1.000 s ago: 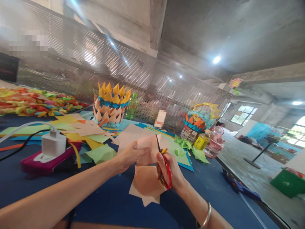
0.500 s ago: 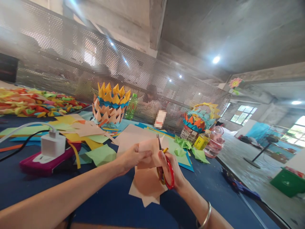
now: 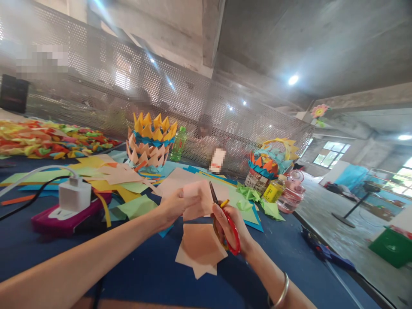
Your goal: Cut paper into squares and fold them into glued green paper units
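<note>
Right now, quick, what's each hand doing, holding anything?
Left hand: closed, pinching the pink paper sheet.
Right hand: closed around the red-handled scissors, blades at the sheet's edge.

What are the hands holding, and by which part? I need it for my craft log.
The left hand pinches a pink paper piece at its left edge; the right hand holds red-handled scissors by the handle loops.
</note>
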